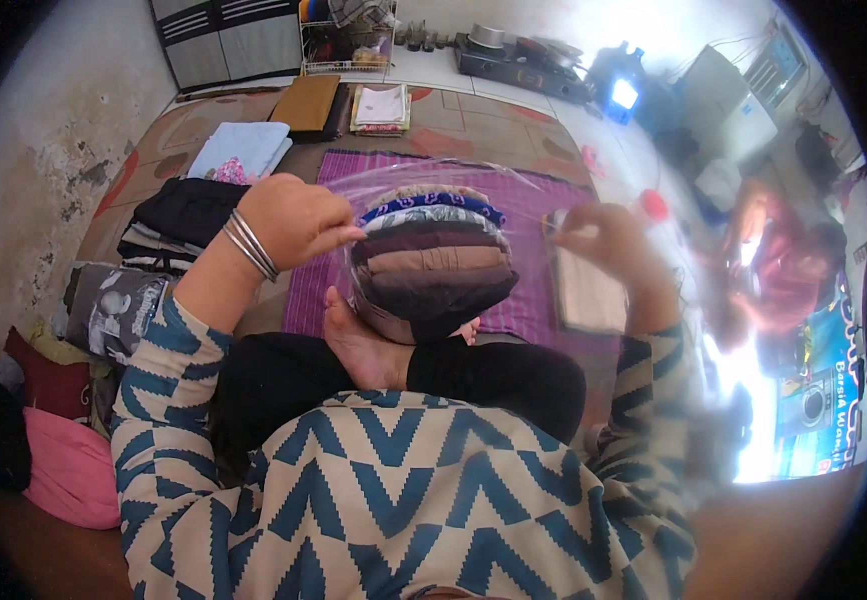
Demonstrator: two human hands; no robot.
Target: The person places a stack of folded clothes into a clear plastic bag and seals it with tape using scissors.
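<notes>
A clear plastic bag (433, 166) stands in front of my crossed legs with its mouth spread wide. Inside it sits a stack of folded clothes (437, 262) in black, brown, blue-patterned and floral cloth. My left hand (302, 217), with silver bangles at the wrist, pinches the bag's left edge between thumb and fingers. On the opposite side my right hand (602, 232), slightly blurred, pinches the right edge. Beneath the bag a purple striped cloth (313, 300) lies spread on the mat. A folded beige cloth (591, 289) lies below my right hand.
Along the left are folded dark clothes (182, 214), a light blue folded cloth (242, 146) and a printed grey garment (118, 311). Farther off are a brown folded cloth (306, 105) and a gas stove (519, 71). Another person (775, 262) sits at the right.
</notes>
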